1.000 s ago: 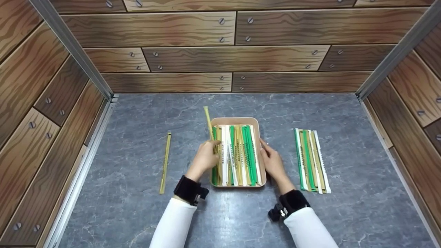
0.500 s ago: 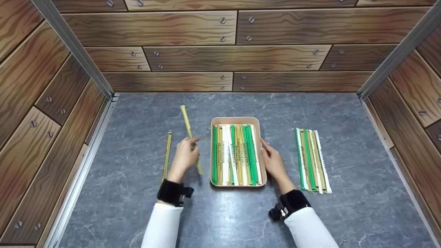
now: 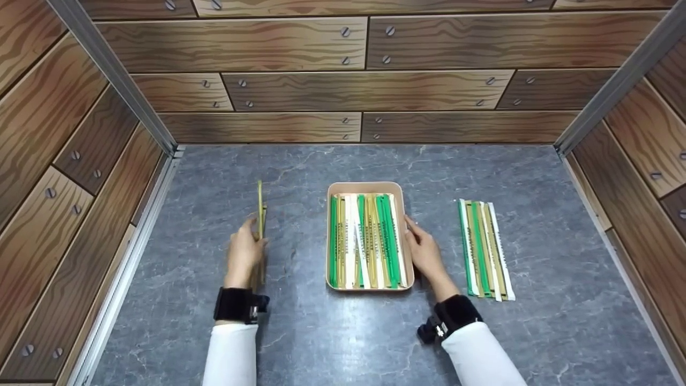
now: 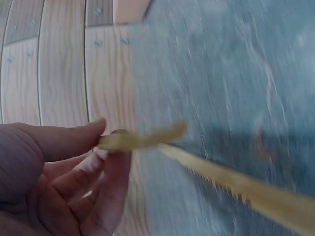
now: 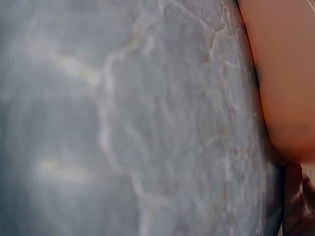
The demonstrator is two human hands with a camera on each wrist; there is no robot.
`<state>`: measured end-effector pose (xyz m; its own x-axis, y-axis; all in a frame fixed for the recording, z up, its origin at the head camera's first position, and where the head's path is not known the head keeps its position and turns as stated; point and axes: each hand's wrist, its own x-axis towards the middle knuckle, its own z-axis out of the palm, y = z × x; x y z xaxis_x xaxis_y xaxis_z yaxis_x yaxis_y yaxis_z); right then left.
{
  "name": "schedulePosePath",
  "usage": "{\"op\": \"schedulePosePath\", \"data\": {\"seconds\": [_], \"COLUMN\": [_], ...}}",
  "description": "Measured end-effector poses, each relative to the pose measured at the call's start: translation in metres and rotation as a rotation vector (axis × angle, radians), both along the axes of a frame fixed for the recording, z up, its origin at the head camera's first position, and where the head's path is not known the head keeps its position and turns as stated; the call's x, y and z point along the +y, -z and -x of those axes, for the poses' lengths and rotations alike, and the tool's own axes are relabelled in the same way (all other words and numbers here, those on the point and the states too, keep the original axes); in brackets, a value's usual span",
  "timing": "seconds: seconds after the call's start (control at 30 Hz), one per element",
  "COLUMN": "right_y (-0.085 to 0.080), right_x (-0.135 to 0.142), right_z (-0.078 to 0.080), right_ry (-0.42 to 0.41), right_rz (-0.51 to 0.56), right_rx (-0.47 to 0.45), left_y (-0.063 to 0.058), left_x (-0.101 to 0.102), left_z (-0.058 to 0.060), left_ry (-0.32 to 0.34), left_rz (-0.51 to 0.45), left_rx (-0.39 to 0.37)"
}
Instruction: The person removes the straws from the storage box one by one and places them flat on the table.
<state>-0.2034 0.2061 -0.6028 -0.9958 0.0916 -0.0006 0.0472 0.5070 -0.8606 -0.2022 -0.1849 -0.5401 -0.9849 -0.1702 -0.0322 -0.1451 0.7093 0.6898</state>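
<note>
At nine o'clock from the round-cornered tan box [image 3: 365, 188], my left hand [image 3: 245, 253] pinches a slim gold packet [image 4: 142, 140] near a second gold packet [image 4: 241, 184] on the veined grey tabletop [image 3: 343, 343]. Green, white and gold packets [image 3: 370, 241] fill the box, their print illegible; a loose row [image 3: 485, 249] lies at three o'clock. My right hand [image 3: 426, 252], fingers extended, touches the box. Wood-patterned walls [image 3: 300, 48] rise at twelve.

Wood-print back wall [image 3: 353, 91]; metal rail [image 3: 118, 78]; grey tabletop [image 3: 343, 335].

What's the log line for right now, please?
left hand: pinches gold stick; right hand: at side of tray; tray: green, gold, white sticks
</note>
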Motion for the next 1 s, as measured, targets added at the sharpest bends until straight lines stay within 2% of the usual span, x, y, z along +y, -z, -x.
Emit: {"op": "schedulePosePath", "data": {"seconds": [0.17,0.37,0.63,1.0], "right_y": [0.0,0.001,0.001,0.0], "right_x": [-0.001,0.0,-0.001,0.0], "right_z": [0.0,-0.001,-0.001,-0.001], "right_ry": [0.003,0.0,0.01,0.014], "right_rz": [0.006,0.01,0.014,-0.002], "right_rx": [0.001,0.007,0.0,-0.008], "left_y": [0.005,0.012,0.018,0.019], "left_x": [-0.017,-0.027,-0.029,-0.029], "left_z": [-0.001,-0.004,-0.006,-0.005], "left_ry": [-0.028,-0.047,-0.073,-0.051], "left_rz": [0.054,0.055,0.093,0.153], "left_rx": [-0.129,-0.208,-0.248,-0.264]}}
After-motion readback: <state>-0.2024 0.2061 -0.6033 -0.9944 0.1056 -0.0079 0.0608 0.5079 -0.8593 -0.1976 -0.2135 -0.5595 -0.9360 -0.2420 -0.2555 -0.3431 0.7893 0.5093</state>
